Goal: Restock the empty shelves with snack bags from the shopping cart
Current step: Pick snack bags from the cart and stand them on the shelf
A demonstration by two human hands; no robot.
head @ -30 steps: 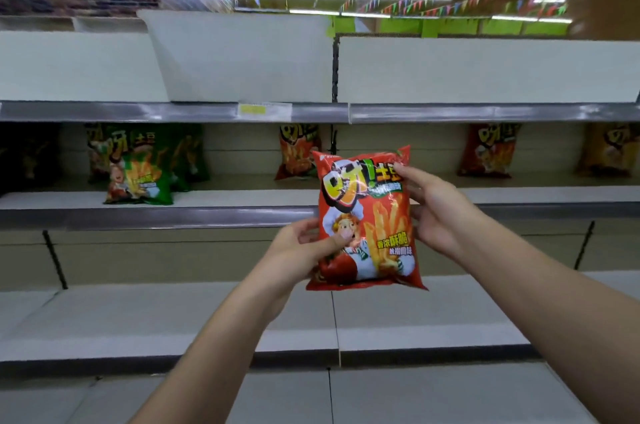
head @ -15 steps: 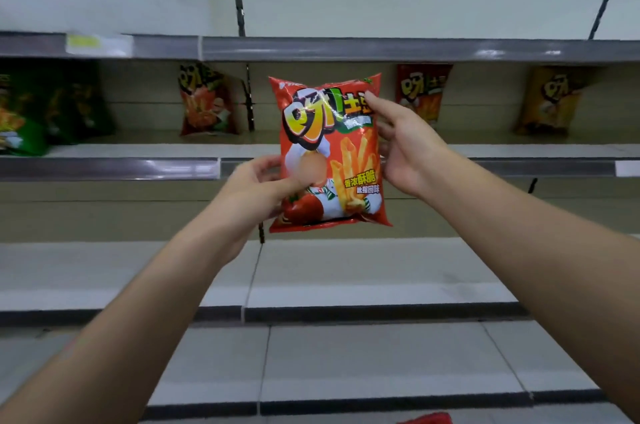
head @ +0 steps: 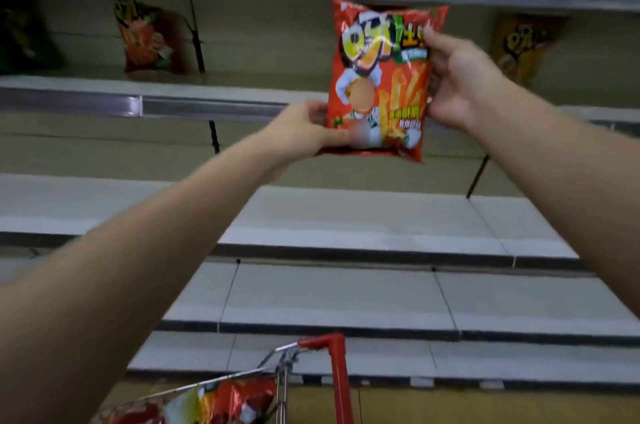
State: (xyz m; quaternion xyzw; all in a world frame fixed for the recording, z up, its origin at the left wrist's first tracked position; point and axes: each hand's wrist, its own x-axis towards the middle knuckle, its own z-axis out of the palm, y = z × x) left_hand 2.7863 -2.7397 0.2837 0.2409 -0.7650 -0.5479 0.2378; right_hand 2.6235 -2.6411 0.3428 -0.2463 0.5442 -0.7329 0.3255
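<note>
I hold a red snack bag (head: 381, 77) with a fries picture upright in front of the upper shelf (head: 207, 87). My left hand (head: 304, 129) pinches its lower left corner, thumb on the front. My right hand (head: 457, 77) grips its right edge, fingers curled onto the front. The bag's top reaches the metal rail of the shelf above. At the bottom, the shopping cart (head: 332, 371) with a red corner post holds more red snack bags (head: 221, 403).
On the upper shelf stand another red bag (head: 145, 38) at the left, a dark green bag (head: 24, 42) at the far left and a yellow-orange bag (head: 523, 45) at the right. Bare white shelves (head: 346, 226) step out below toward the cart.
The view has tilted down and shifted right, so the cart shows at the bottom. Both hands have carried the red bag up and right, closer to the upper shelf.
</note>
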